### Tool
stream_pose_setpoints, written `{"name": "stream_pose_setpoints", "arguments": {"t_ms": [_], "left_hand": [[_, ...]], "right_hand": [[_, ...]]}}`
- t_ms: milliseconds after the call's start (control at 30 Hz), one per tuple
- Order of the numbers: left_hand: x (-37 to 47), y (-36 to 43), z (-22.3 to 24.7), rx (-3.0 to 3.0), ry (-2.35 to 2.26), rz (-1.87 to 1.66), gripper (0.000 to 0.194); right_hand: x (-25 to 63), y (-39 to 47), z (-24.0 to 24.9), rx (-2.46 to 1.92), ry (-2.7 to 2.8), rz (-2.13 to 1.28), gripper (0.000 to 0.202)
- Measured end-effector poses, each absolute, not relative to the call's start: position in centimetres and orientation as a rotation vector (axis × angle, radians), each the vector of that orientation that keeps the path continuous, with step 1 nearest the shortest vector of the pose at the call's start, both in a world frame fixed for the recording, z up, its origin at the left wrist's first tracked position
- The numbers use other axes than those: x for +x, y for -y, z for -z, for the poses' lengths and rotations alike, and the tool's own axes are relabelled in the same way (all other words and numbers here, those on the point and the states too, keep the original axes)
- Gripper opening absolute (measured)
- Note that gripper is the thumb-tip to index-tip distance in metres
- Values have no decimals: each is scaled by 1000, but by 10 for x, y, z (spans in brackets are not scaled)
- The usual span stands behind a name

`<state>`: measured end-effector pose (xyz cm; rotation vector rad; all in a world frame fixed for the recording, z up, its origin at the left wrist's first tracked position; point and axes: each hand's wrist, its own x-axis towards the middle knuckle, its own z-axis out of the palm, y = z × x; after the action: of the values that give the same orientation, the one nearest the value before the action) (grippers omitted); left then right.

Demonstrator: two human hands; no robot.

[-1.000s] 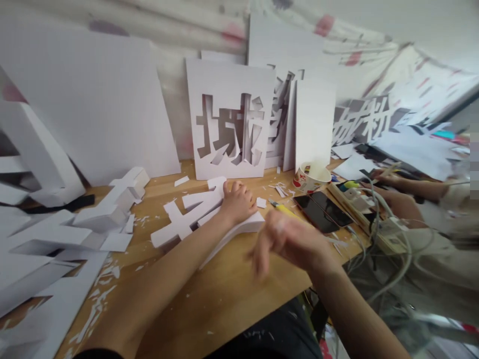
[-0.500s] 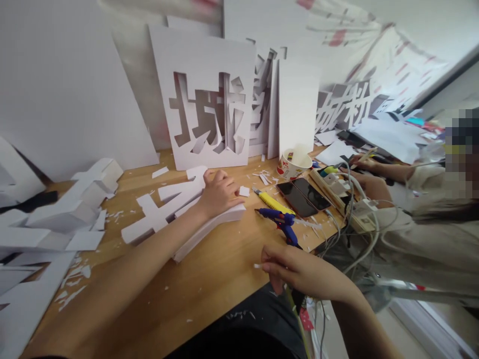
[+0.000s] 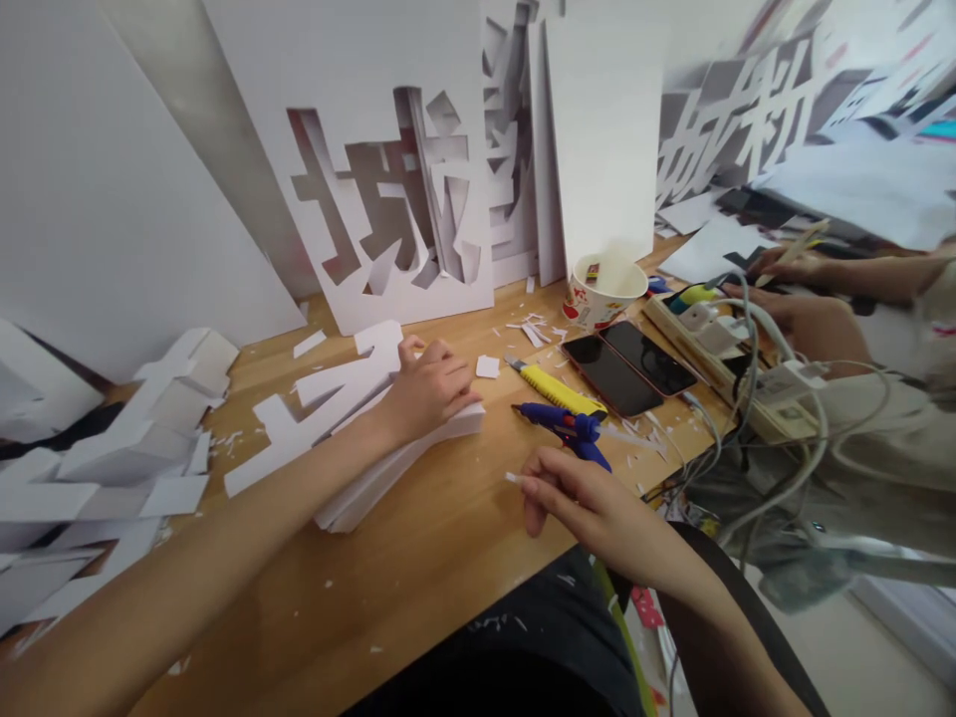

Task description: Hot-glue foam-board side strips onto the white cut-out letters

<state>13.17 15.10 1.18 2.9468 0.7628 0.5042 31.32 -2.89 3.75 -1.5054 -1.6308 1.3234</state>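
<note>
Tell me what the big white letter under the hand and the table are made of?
The white letter under the left hand looks like foam board: matte white, with thick, cleanly cut edges. It could be stiff card; the core is not visible. The table looks like wood or a wood-look top: warm tan with grain lines and a soft sheen.

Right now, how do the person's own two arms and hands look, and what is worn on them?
Both arms are bare as far as the picture shows, with no sleeves in view. The left hand and the right hand wear no gloves. No ring, watch or bracelet can be seen on either. The fingernails look short and unpainted.
</note>
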Motion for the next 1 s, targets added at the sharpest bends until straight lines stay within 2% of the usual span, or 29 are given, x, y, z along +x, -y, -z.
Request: {"name": "stream_pose_setpoints", "arguments": {"t_ms": [200, 300, 500, 633, 700, 767, 867, 933, 1000], "left_hand": [[135, -157, -17, 2756, -972, -359, 38], [135, -157, -18, 2710, -1003, -320, 37], [134, -154, -13, 2655, -1067, -399, 35], [133, -153, -7, 2640, -1062, -545, 35], [132, -153, -6, 2658, -1002, -606, 28], [131, -153, -4, 2685, -914, -648, 18], [131, -154, -3, 2703, -848, -690, 16], [130, -155, -2, 2697, -847, -708, 16], [130, -155, -2, 2686, -852, -715, 16]], "right_hand": [[289, 13, -8, -1361, 1489, -1188, 20], [269, -7, 12, -1342, 1482, -1112, 18], [236, -28, 26, -1263, 1485, -1117, 16], [243, -13, 18, -1188, 1384, -994, 12], [253, -1, 9, -1145, 1306, -819, 9], [263, 9, -3, -1104, 1249, -602, 16], [274, 20, -31, -983, 1063, -385, 11], [278, 24, -50, -874, 933, -461, 6], [278, 26, -65, -762, 924, -722, 8]]}}
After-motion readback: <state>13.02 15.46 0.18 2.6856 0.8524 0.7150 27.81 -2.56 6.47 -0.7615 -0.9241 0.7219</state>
